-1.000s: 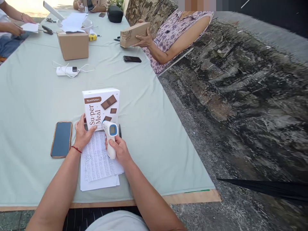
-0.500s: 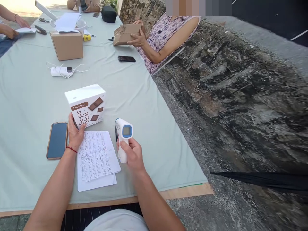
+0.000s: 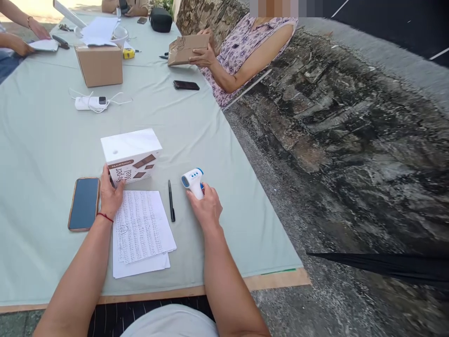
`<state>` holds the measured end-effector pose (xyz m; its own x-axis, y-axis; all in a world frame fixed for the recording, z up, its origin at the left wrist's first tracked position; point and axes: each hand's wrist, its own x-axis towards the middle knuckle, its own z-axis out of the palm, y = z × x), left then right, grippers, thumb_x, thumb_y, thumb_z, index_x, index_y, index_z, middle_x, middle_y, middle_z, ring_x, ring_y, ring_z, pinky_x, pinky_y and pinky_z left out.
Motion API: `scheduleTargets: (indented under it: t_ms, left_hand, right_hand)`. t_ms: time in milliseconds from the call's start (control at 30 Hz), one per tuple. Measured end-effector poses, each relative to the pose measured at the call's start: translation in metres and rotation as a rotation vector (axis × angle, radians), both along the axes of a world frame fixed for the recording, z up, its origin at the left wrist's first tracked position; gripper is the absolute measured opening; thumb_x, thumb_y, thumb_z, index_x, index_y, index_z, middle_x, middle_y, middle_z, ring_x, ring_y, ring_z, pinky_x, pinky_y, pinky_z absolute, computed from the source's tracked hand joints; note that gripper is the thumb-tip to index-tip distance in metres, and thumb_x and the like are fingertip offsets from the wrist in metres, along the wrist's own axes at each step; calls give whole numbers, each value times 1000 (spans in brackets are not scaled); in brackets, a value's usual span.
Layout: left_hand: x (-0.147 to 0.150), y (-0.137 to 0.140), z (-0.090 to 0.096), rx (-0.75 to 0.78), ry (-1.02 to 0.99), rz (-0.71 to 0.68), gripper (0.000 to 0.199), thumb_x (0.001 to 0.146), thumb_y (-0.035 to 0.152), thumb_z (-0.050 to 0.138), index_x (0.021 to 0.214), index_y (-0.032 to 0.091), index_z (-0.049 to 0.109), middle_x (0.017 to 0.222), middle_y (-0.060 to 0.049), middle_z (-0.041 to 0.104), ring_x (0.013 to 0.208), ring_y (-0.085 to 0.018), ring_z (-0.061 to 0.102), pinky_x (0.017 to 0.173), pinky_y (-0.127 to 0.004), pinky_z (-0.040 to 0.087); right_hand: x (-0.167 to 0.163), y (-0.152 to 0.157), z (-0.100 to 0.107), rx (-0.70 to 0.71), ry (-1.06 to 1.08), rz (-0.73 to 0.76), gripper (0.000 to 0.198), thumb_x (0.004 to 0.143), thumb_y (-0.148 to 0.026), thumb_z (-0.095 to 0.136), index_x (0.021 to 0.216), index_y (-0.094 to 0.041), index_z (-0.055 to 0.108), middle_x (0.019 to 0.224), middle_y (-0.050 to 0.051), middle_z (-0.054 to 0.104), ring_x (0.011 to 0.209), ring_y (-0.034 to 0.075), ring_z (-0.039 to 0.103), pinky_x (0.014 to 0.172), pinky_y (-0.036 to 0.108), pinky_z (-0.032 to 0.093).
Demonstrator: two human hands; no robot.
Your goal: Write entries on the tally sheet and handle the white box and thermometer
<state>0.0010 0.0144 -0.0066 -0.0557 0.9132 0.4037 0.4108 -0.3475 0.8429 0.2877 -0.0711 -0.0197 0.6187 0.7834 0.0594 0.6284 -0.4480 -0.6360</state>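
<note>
My left hand point(image 3: 111, 192) grips the near left corner of a white box point(image 3: 131, 140) printed with brown bars and "Super Meal". The box appears slightly tilted, and I cannot tell whether it touches the table. In my right hand point(image 3: 207, 206) is a white and blue infrared thermometer point(image 3: 193, 181), its handle wrapped by my fingers and its top buttons showing. Between the two hands a black pen point(image 3: 171, 201) lies on the cloth. Handwritten sheets point(image 3: 143, 234) are stacked just below the box. Left of my left hand lies a phone point(image 3: 84, 204) in a brown case.
A pale green cloth covers the table point(image 3: 45, 154). Farther back are a white device with cables point(image 3: 91, 103), a cardboard box point(image 3: 100, 65), a black phone point(image 3: 186, 85) and a yellow tape measure point(image 3: 128, 53). A person at the right edge holds a carton point(image 3: 185, 49); others are at the far end.
My right hand has moved right and turned the thermometer, so its screen no longer faces me and the pen is uncovered. The white box has shifted slightly right and tipped, showing more of its top.
</note>
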Motion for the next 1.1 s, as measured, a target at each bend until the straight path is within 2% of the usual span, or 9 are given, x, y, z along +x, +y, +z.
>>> scheduleTargets:
  t_ms: [133,267,333,500,633,800,900,1000,1100]
  left_hand:
    - [2,-2,1,38,31,89,57,87,44,70,134,22,47,127,-13,56,120,-30,55,96,-47,53]
    - [7,-13,11,198,83,280,47,86,44,70,120,22,47,115,-10,51,103,-25,55,86,-45,53]
    - [10,-21,16,302,126,295,39,88,42,68,115,23,47,111,-9,51,104,-26,54,86,-45,52]
    - [22,-37,15,341,368,-96,9,98,28,55,104,22,59,98,-7,60,95,-24,61,82,-41,51]
    - [29,-39,5,279,563,-314,20,100,29,52,106,20,68,100,-9,66,93,-25,63,81,-41,50]
    - [31,-39,2,151,687,-398,23,97,29,57,111,19,72,104,-11,67,96,-28,62,85,-44,51]
    - [31,-40,4,81,702,-415,22,95,27,59,111,20,73,105,-12,66,99,-29,60,87,-47,50]
    - [31,-41,6,70,734,-428,23,95,26,58,112,21,73,106,-12,64,100,-29,59,89,-47,50]
    - [31,-41,5,76,746,-437,24,96,26,56,112,21,73,109,-12,63,100,-29,57,90,-48,49]
  right_hand:
    - [9,-1,-20,55,-83,9,56,79,-55,65,123,-20,62,109,13,67,104,31,57,83,41,45]
    - [4,-2,-16,204,-235,-1,45,82,-53,67,112,-18,67,113,19,63,106,35,54,88,48,43]
    - [-7,-2,-12,298,-210,79,38,86,-49,65,109,-20,68,109,17,64,102,32,56,86,45,44]
    - [-46,1,-11,276,41,364,35,87,-47,63,110,-22,69,82,6,63,79,23,54,71,34,45]
    - [-54,3,-7,216,93,382,38,86,-33,53,118,-20,71,77,5,61,77,23,53,74,36,47]
    - [-50,8,10,376,437,405,38,88,-32,45,112,-23,73,85,4,62,81,20,58,80,36,50]
    - [-56,12,9,477,621,390,37,85,-36,54,118,-24,66,98,4,63,88,19,59,86,35,50]
    - [-67,11,2,474,678,348,34,81,-46,64,108,-25,62,91,1,60,79,17,55,80,33,50]
    - [-72,5,0,428,672,362,34,89,-57,54,95,-25,63,79,0,58,72,17,53,74,34,49]
